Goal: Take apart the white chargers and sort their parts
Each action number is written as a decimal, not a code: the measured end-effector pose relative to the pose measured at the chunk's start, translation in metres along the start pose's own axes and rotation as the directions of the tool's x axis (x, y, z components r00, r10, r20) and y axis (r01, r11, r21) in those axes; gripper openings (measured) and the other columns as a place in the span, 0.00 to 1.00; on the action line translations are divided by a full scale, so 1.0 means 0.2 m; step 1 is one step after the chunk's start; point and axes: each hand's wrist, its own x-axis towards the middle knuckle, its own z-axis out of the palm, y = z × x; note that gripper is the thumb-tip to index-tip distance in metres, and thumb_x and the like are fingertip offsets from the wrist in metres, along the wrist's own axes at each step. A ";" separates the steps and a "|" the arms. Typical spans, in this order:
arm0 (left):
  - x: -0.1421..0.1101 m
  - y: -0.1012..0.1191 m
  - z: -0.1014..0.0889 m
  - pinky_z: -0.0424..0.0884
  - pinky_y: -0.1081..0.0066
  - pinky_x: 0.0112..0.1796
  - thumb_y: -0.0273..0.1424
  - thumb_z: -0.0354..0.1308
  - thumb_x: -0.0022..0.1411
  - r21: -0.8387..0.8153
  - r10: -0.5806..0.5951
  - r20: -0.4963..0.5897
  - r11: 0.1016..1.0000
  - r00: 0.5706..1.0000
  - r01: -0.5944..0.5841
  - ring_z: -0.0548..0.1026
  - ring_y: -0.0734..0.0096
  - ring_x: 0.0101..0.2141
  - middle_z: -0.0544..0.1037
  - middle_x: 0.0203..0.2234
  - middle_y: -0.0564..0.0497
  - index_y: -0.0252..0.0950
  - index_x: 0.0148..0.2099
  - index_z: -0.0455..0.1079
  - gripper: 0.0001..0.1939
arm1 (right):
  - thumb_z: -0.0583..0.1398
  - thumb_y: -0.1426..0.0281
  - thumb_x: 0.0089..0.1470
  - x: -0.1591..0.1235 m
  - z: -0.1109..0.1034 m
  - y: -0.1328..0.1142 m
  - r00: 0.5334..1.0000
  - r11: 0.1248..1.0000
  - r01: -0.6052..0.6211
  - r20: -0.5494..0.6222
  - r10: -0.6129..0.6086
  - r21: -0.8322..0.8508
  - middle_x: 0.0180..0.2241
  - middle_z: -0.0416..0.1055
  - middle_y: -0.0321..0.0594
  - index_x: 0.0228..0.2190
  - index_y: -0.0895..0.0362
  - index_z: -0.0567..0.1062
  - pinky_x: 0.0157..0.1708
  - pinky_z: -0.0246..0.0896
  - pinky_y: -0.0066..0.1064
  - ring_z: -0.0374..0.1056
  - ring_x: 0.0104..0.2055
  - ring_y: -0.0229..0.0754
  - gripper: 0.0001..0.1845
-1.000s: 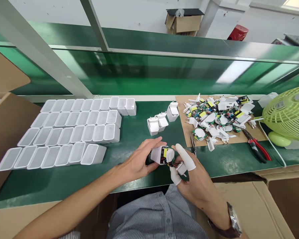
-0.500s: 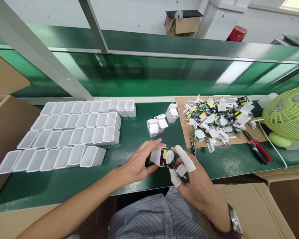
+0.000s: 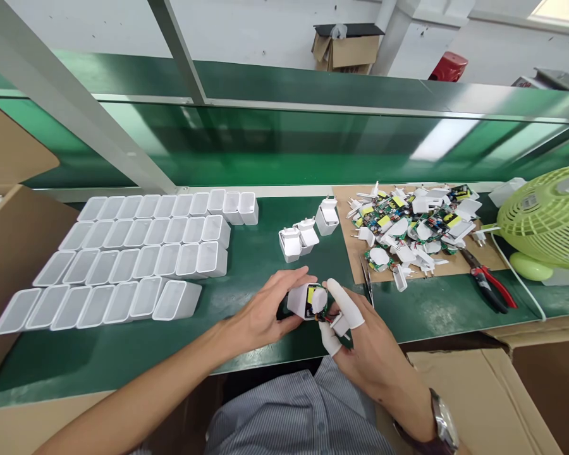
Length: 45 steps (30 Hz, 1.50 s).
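My left hand (image 3: 270, 303) is closed round a white plastic charger housing (image 3: 296, 299), its open end turned to the right. With white finger cots on thumb and forefinger, my right hand (image 3: 360, 335) grips a circuit board (image 3: 318, 299) that sits partly inside that housing. The board carries a yellow-wrapped part and a round white piece. Wires run from it to a white plug piece (image 3: 340, 325) under my right fingers. Beyond my hands stand two white housings with plug pieces (image 3: 290, 244) side by side, and a third housing (image 3: 327, 216) apart from them.
Rows of open white housings (image 3: 142, 264) cover the left of the green bench (image 3: 246, 265). At right, boards with plugs (image 3: 408, 227) are heaped on cardboard (image 3: 355, 253), near tweezers (image 3: 368, 281), red-black pliers (image 3: 488, 281) and a green fan (image 3: 545, 221). A cardboard box (image 3: 23, 253) flanks the left.
My right hand has shifted slightly left, and the circuit board sits deeper in the housing. The left hand stays almost in place.
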 end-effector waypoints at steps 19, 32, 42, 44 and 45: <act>-0.02 0.01 -0.04 0.74 0.59 0.61 0.23 0.52 0.71 -0.060 -0.026 -0.037 0.998 0.999 0.024 0.75 0.63 0.61 0.73 0.63 0.44 0.45 0.73 0.52 0.32 | 0.57 0.79 0.65 -0.06 0.14 0.21 0.986 0.985 0.166 0.007 -0.166 0.054 0.59 0.72 0.52 0.65 0.52 0.67 0.57 0.75 0.47 0.71 0.61 0.50 0.29; -0.03 0.02 -0.04 0.66 0.52 0.65 0.55 0.53 0.71 -0.098 0.050 -0.053 0.994 0.997 -0.055 0.69 0.52 0.66 0.66 0.68 0.36 0.47 0.78 0.38 0.44 | 0.55 0.82 0.58 -0.06 0.16 0.16 0.989 0.988 0.147 -0.027 -0.145 0.057 0.55 0.73 0.55 0.58 0.56 0.71 0.49 0.79 0.45 0.73 0.56 0.53 0.28; 0.01 0.03 -0.02 0.72 0.44 0.58 0.53 0.67 0.62 0.019 0.359 -0.193 0.932 0.913 -0.362 0.70 0.41 0.62 0.67 0.63 0.26 0.33 0.75 0.51 0.50 | 0.54 0.81 0.57 -0.07 0.16 0.13 0.985 0.981 0.173 -0.033 -0.171 0.093 0.55 0.71 0.58 0.57 0.59 0.71 0.44 0.80 0.46 0.72 0.55 0.56 0.27; 0.03 0.05 -0.02 0.74 0.46 0.55 0.40 0.70 0.64 0.100 0.403 -0.207 0.915 0.892 -0.390 0.72 0.44 0.59 0.71 0.57 0.29 0.30 0.67 0.63 0.36 | 0.53 0.82 0.57 -0.08 0.18 0.12 0.985 0.982 0.171 -0.006 -0.171 0.073 0.54 0.72 0.57 0.57 0.59 0.70 0.41 0.80 0.43 0.73 0.54 0.55 0.27; 0.03 0.06 -0.02 0.75 0.49 0.53 0.33 0.69 0.64 0.114 0.389 -0.216 0.921 0.896 -0.372 0.74 0.47 0.56 0.72 0.53 0.32 0.29 0.62 0.67 0.28 | 0.53 0.82 0.59 -0.09 0.18 0.11 0.986 0.984 0.167 -0.011 -0.166 0.069 0.54 0.73 0.56 0.59 0.59 0.69 0.41 0.80 0.42 0.74 0.53 0.54 0.27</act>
